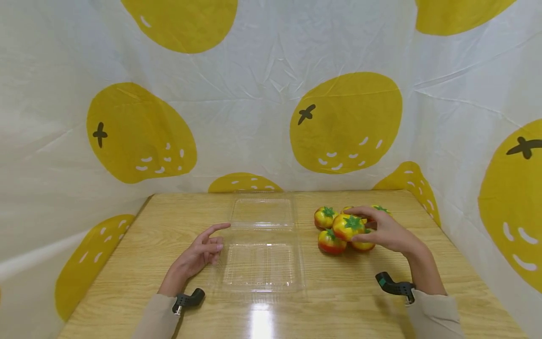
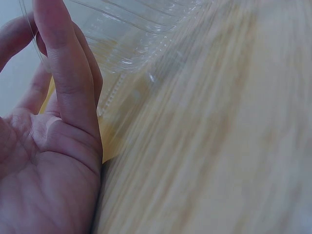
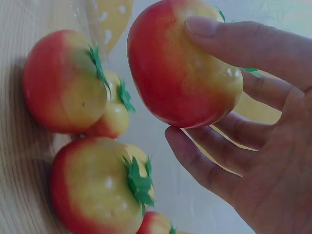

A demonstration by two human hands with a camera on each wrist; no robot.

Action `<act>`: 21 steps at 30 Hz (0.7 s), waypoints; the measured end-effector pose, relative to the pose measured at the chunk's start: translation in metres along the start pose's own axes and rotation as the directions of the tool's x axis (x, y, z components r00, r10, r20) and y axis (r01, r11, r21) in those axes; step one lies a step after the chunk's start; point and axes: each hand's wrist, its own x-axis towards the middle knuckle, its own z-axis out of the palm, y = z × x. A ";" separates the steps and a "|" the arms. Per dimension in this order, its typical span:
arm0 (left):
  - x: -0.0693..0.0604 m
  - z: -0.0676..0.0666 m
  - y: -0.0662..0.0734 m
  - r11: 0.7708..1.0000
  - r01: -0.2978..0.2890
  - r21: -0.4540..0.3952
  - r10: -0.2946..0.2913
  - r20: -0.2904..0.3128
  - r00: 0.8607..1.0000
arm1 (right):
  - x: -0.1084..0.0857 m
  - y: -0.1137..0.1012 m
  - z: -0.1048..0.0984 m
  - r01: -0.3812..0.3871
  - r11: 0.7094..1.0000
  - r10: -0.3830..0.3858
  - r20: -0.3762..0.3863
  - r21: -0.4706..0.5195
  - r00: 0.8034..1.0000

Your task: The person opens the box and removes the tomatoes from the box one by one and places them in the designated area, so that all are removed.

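Observation:
My right hand (image 1: 387, 231) holds a red-and-yellow toy tomato (image 1: 348, 227) with a green leafy top, above a group of others. The right wrist view shows the thumb on one side of this tomato (image 3: 180, 63) and fingers on the other. Beneath and around it sit several similar tomatoes (image 1: 331, 242). On the left, my left hand (image 1: 198, 253) is at the left edge of an unfolded clear plastic container (image 1: 262, 287), index finger extended and the others loosely bent. A thin plastic rim passes by its fingers in the left wrist view; the exact contact is hard to tell.
Everything lies on a wooden table (image 1: 338, 301). A white curtain (image 1: 245, 122) printed with yellow fruit hangs behind and along both sides. The container's lid (image 1: 262, 210) lies flat toward the back, hinged to its base.

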 end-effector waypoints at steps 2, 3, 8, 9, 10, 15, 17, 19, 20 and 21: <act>0.000 0.000 0.000 1.000 0.001 0.000 -0.001 -0.003 1.000 | -0.001 0.001 -0.002 -0.009 1.000 0.009 0.005 0.007 1.000; -0.001 0.000 0.000 1.000 0.002 -0.001 -0.002 -0.003 1.000 | -0.001 0.001 -0.003 -0.012 1.000 0.012 0.005 0.022 1.000; -0.001 0.000 0.001 1.000 -0.003 0.004 0.003 0.002 1.000 | -0.005 0.006 -0.006 -0.027 0.997 0.026 0.009 0.072 1.000; -0.001 0.000 0.001 1.000 -0.005 0.004 0.005 0.004 1.000 | -0.005 0.008 -0.007 -0.028 0.997 0.027 0.009 0.077 1.000; 0.000 0.001 0.001 1.000 -0.006 0.004 0.006 0.007 1.000 | -0.006 0.009 -0.008 -0.030 0.997 0.029 0.009 0.076 1.000; 0.000 0.001 0.001 1.000 -0.011 -0.010 0.011 0.016 1.000 | -0.009 0.014 -0.011 -0.042 0.997 0.042 0.000 0.057 0.999; 0.000 0.001 0.001 1.000 -0.012 -0.013 0.012 0.016 1.000 | -0.010 0.015 -0.012 -0.051 0.998 0.052 -0.007 0.044 0.999; 0.000 0.000 0.001 1.000 -0.012 -0.011 0.012 0.015 1.000 | -0.011 0.015 -0.014 -0.064 0.998 0.064 -0.012 0.025 0.998; 0.000 0.000 0.001 1.000 -0.011 -0.009 0.011 0.013 1.000 | -0.012 0.016 -0.015 -0.073 0.997 0.073 -0.016 0.019 0.997; 0.000 0.000 0.001 1.000 -0.010 -0.006 0.010 0.011 1.000 | -0.012 0.017 -0.015 -0.084 0.996 0.084 -0.019 0.013 0.996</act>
